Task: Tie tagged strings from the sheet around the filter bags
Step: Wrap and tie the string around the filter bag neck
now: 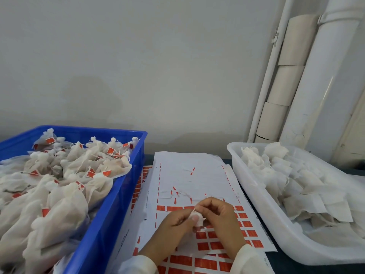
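I see the filter bag (pixel 196 218) as a small white bunch held low in the middle of the view, just above the sheet (pixel 189 175) of red tags. My left hand (pixel 169 232) has its fingers curled onto the left side of the bag, and a thin white string (pixel 193 211) pokes up from between the two hands. My right hand (pixel 221 220) arches over the bag from the other side, fingertips pinched in against its gathered top. Both hands are closed on the bag; I cannot tell which fingers actually hold the string.

The sheet lies flat on the table between two bins. Its far part is bare white with a few loose red tags (pixel 192 171) and stray string pieces, while rows of red tags fill the near part under and around my wrists. More sheets lie stacked beneath it.

To the left stands a blue crate (pixel 122 196) heaped with tied bags (pixel 65 196) carrying red tags. To the right a white tub (pixel 256 196) holds flat untied bags (pixel 308 182). Behind it, white pipes (pixel 324 80) and cardboard tubes (pixel 284 84) lean against the wall.
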Demonstrator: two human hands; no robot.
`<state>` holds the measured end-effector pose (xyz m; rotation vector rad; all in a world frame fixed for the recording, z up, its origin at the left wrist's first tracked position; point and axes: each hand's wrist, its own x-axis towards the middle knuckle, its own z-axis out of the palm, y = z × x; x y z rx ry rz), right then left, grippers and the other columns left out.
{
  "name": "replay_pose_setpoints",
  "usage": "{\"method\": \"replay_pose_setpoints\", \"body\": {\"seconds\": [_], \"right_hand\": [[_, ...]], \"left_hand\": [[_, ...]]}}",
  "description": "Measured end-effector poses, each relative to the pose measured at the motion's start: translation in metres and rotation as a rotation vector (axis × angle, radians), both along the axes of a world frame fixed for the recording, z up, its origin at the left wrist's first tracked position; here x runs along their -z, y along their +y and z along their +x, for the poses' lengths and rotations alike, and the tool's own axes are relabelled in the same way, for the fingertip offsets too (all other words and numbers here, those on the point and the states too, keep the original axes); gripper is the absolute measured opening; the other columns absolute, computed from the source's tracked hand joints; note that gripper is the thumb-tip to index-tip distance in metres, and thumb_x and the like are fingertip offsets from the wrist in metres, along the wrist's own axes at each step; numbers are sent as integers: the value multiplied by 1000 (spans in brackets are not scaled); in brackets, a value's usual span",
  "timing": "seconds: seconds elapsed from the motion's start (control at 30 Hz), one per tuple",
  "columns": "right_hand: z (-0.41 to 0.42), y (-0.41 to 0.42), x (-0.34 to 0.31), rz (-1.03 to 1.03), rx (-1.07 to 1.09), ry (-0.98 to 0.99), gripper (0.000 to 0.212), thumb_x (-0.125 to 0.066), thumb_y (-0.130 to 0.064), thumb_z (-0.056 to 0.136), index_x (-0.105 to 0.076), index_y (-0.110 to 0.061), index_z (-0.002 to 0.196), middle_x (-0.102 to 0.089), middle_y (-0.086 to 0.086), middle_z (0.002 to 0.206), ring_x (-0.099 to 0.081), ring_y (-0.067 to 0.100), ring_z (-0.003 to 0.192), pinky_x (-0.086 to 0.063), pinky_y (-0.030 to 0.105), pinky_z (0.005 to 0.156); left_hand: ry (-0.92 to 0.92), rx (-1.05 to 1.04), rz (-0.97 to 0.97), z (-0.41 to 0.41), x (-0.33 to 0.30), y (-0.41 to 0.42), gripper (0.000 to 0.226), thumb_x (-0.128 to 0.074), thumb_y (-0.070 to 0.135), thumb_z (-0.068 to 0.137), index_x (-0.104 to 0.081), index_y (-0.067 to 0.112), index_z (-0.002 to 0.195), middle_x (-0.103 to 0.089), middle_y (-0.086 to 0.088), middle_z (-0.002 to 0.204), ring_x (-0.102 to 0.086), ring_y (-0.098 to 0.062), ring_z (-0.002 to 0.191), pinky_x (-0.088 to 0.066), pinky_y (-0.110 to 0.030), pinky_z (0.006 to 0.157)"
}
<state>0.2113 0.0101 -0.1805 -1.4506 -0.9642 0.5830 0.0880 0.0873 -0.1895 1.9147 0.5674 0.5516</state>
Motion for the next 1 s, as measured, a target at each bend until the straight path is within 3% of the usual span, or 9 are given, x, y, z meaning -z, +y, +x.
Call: {"method": "replay_pose_setpoints", "body": {"seconds": [0.1, 0.2, 0.27, 0.43, 0.63, 0.8, 0.9, 1.0], "right_hand": [[-1, -1, 1, -38, -70, 258, 10, -62, -6, 84, -70, -2, 85, -69, 13, 74, -66, 23, 62, -56, 27, 59], [-2, 1, 5, -66, -129, 531, 16, -57, -5, 86, -70, 2, 92, -66, 14, 69, -60, 15, 56, -55, 23, 57], [-2, 1, 5, -80, -137, 594, 16, -55, -3, 88, -70, 2, 93, -65, 14, 71, -59, 14, 57, -55, 23, 56], [-9, 2, 5, -59, -42, 301, 10, -60, -3, 86, -70, -2, 86, -69, 13, 70, -65, 18, 61, -55, 25, 56], [-12, 5, 8, 26, 39, -34, 7, -66, -8, 83, -71, -11, 80, -69, 2, 73, -67, 16, 70, -55, 22, 61], [-11, 4, 11, 35, 31, -44, 12, -66, -9, 83, -71, -16, 75, -69, 0, 75, -66, 15, 71, -55, 22, 67], [-10, 4, 13, 31, 1, 5, 8, -66, -14, 84, -71, -15, 78, -70, 1, 76, -67, 17, 73, -55, 22, 69], [-10, 6, 14, 38, 22, -12, 3, -69, -13, 80, -68, -14, 78, -68, 2, 75, -65, 19, 74, -56, 25, 68]], "left_hand": [[-43, -40, -69, 3, 3, 0, 21, -36, 32, 97, -56, 32, 90, -61, 21, 82, -52, 20, 78, -38, 4, 64], [-58, -74, -116, 4, 6, 2, 17, -36, 31, 97, -53, 29, 97, -60, 14, 91, -56, 8, 81, -40, 0, 64], [-62, -90, -158, 5, 8, 4, 13, -38, 31, 97, -51, 28, 100, -60, 11, 94, -56, 2, 84, -41, -3, 64], [-40, -183, -214, 9, 7, 4, 16, -35, 35, 97, -49, 29, 100, -58, 12, 98, -54, -1, 89, -41, -3, 58], [-95, -246, -282, 11, 7, 2, 24, -36, 36, 96, -55, 26, 107, -57, 10, 104, -53, -7, 95, -41, -11, 73], [-80, -277, -252, 12, 7, 2, 25, -36, 36, 96, -53, 23, 109, -55, 8, 107, -51, -8, 95, -40, -10, 70], [-67, -281, -228, 12, 6, 1, 22, -35, 38, 96, -51, 26, 106, -54, 14, 102, -51, -4, 91, -39, -8, 62], [-55, -276, -228, 14, 8, 1, 19, -36, 39, 95, -51, 29, 102, -53, 16, 100, -51, -4, 90, -39, -7, 65]]}}
